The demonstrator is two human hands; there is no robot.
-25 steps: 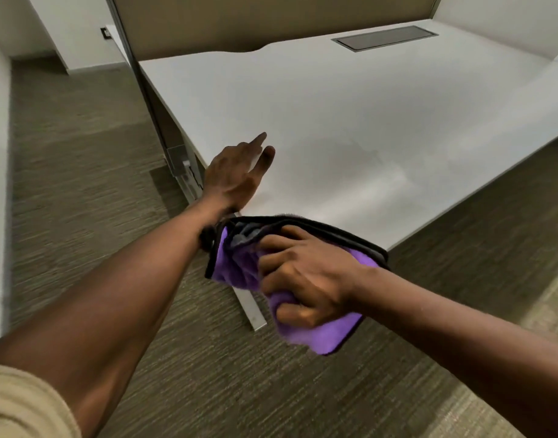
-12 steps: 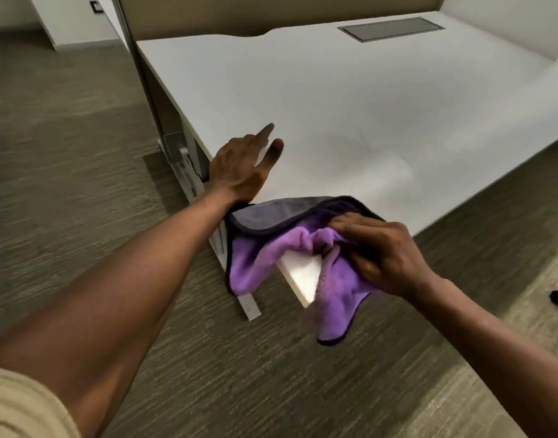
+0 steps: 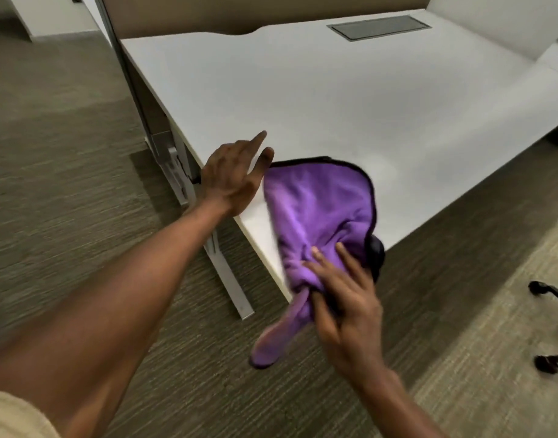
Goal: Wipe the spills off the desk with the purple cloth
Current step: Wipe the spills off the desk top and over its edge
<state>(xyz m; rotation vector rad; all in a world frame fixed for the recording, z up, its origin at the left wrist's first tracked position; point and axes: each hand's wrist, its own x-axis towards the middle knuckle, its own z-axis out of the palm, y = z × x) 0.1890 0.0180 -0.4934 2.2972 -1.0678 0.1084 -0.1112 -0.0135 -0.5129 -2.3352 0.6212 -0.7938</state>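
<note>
Right hand (image 3: 344,298) pinches purple cloth (image 3: 315,210) (blurred); left hand (image 3: 232,175) spread on desk (image 3: 334,90).

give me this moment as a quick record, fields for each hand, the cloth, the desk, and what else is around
left hand: open, flat at the desk's near left corner, beside the cloth
right hand: gripping the cloth's bunched near end
purple cloth: spread over the desk's near corner, one end hanging off the edge
desk: white top, grey cable hatch at the back
spills: none clearly visible
floor: carpet; chair base at right
</note>
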